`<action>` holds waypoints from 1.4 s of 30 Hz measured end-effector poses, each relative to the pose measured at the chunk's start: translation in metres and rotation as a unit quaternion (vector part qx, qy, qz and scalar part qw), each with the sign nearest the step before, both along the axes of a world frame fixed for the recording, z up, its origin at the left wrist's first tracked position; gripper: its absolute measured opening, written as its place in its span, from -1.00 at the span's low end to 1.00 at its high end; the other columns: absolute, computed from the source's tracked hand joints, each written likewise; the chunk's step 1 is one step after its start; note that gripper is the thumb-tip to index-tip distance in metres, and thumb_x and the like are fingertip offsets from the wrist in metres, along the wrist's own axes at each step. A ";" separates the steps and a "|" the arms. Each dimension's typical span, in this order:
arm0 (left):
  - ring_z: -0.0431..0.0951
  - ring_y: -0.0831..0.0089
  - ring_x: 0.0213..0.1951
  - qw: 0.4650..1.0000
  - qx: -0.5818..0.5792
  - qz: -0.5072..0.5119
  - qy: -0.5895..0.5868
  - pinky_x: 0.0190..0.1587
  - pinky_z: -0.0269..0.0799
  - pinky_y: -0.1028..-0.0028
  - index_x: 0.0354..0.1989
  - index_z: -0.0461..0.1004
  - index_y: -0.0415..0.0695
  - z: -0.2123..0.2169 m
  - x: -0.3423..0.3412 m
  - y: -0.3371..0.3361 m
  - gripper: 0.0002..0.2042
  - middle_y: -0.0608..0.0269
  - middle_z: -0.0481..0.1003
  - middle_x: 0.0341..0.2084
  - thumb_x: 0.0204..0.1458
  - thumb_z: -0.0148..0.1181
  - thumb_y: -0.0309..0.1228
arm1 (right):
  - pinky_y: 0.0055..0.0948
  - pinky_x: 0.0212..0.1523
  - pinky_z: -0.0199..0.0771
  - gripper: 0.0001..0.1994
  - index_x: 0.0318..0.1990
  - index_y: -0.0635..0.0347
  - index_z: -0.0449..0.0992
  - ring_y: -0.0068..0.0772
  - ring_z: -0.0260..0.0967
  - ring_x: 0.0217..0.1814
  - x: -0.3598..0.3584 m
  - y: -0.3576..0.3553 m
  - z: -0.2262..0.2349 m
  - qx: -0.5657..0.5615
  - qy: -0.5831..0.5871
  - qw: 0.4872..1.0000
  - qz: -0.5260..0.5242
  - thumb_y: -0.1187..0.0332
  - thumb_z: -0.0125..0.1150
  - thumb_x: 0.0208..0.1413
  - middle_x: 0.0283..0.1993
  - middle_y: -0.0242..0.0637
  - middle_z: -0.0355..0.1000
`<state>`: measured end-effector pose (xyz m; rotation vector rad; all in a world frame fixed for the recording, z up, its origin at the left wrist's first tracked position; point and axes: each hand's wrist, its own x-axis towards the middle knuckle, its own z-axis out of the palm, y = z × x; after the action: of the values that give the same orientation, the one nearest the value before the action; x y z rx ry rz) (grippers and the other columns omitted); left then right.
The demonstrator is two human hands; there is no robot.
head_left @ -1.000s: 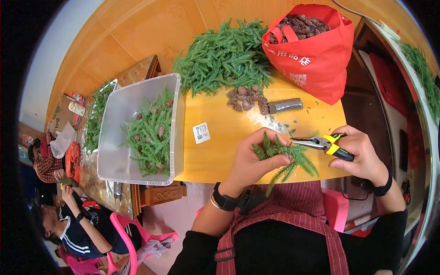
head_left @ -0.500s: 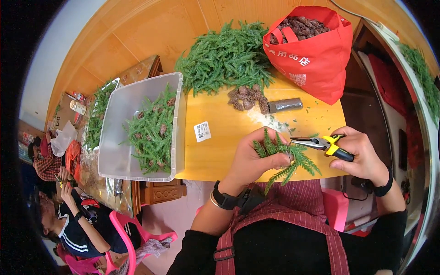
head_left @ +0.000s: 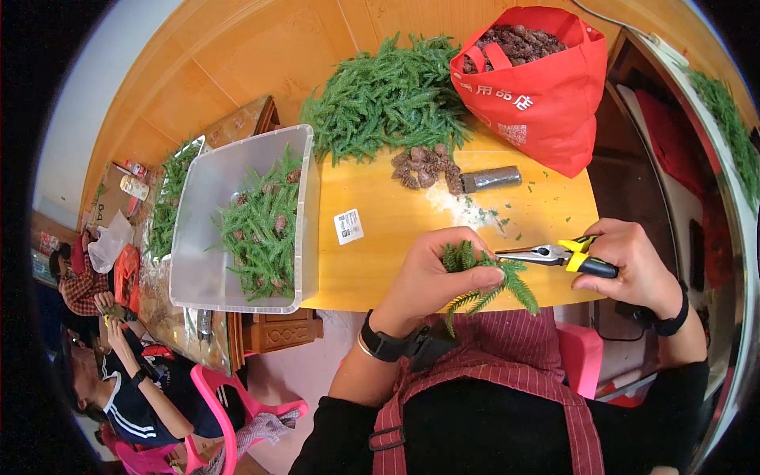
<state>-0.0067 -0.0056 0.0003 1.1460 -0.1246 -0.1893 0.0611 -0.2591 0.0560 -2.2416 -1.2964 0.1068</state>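
My left hand (head_left: 427, 279) is closed round a green pine sprig (head_left: 516, 288), whose needled tips fan out past the thumb. What lies inside that fist is hidden. A pair of long-nose pliers (head_left: 546, 254) with yellow and black handles is gripped in my right hand (head_left: 631, 265). The pliers' jaws point left, their tips at the sprig beside my left fingers; I cannot tell whether they pinch anything. Both hands are above the near edge of the yellow table (head_left: 372, 277).
A clear plastic bin (head_left: 310, 229) of sprigs with pine cones stands left. Behind are a heap of green sprigs (head_left: 388, 99), loose pine cones (head_left: 423, 168), a dark wrapped bundle (head_left: 492, 179) and a red bag (head_left: 538, 103) of cones. Another person (head_left: 150, 388) sits at a table to the left.
My left hand and the sprig have turned and shifted slightly left. The pliers' tips have moved a little left and down, closer to my left fingers.
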 end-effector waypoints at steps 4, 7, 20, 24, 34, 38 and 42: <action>0.42 0.58 -0.50 0.997 0.073 -0.004 0.000 -0.44 0.34 0.63 -0.54 0.35 -0.22 0.000 0.001 0.000 -0.85 0.29 0.36 -0.50 -0.22 0.24 -0.63 | -0.32 -0.45 0.31 -0.64 -0.69 0.28 0.35 -0.04 0.27 -0.47 0.000 0.001 0.007 -0.021 -0.014 1.000 0.005 0.19 0.37 -0.37 -0.71 -0.16 0.22; 0.41 0.60 -0.49 0.994 0.106 -0.015 -0.027 -0.44 0.34 0.63 -0.51 0.35 -0.22 -0.002 0.001 0.001 -0.84 0.29 0.36 -0.49 -0.22 0.24 -0.62 | -0.32 -0.46 0.31 -0.63 -0.70 0.28 0.34 -0.06 0.30 -0.45 -0.001 0.002 0.012 -0.029 0.004 1.000 -0.011 0.17 0.37 -0.37 -0.70 -0.16 0.23; 0.42 0.61 -0.47 0.998 -0.019 0.049 0.017 -0.46 0.36 0.63 -0.39 0.34 -0.20 -0.003 0.000 -0.007 -0.76 0.27 0.41 -0.40 -0.25 0.25 -0.64 | -0.27 -0.31 0.33 -0.68 -0.64 0.27 0.37 0.01 0.27 -0.40 -0.003 0.003 -0.001 0.027 0.066 0.997 -0.012 0.21 0.32 -0.26 -0.67 -0.17 0.24; 0.43 0.60 -0.47 0.997 0.028 0.072 -0.009 -0.45 0.36 0.63 -0.38 0.35 -0.21 -0.009 0.001 -0.006 -0.76 0.30 0.40 -0.44 -0.24 0.24 -0.65 | -0.27 -0.32 0.33 -0.69 -0.64 0.28 0.37 -0.03 0.29 -0.41 -0.005 0.007 -0.003 0.013 0.035 0.999 -0.002 0.23 0.34 -0.29 -0.66 -0.17 0.25; 0.41 0.60 -0.46 0.992 0.075 0.091 -0.038 -0.41 0.32 0.65 -0.43 0.37 -0.21 -0.005 0.002 -0.008 -0.80 0.38 0.36 -0.53 -0.24 0.26 -0.64 | -0.32 -0.37 0.36 -0.71 -0.63 0.26 0.40 -0.13 0.32 -0.45 -0.016 0.009 -0.019 0.020 -0.002 0.998 -0.066 0.24 0.34 -0.29 -0.63 -0.20 0.32; 0.40 0.59 -0.43 0.974 0.162 0.114 -0.113 -0.38 0.30 0.64 -0.45 0.38 -0.22 -0.006 0.002 -0.007 -0.77 0.34 0.39 -0.52 -0.30 0.31 -0.63 | -0.31 -0.31 0.33 -0.69 -0.62 0.28 0.39 -0.10 0.31 -0.38 -0.012 0.005 -0.025 0.061 0.012 0.998 -0.026 0.22 0.34 -0.32 -0.61 -0.18 0.32; 0.41 0.56 -0.42 0.961 0.186 0.127 -0.159 -0.37 0.29 0.61 -0.46 0.41 -0.23 -0.006 0.002 -0.009 -0.75 0.28 0.42 -0.50 -0.36 0.35 -0.62 | -0.30 -0.29 0.31 -0.66 -0.61 0.29 0.39 -0.10 0.30 -0.32 -0.012 0.002 -0.026 0.073 -0.025 0.996 -0.035 0.20 0.35 -0.35 -0.60 -0.20 0.31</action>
<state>-0.0051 -0.0142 -0.0061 1.5509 -0.2316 0.2109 0.0487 -0.2569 0.0300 -2.1743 -1.2087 -0.0700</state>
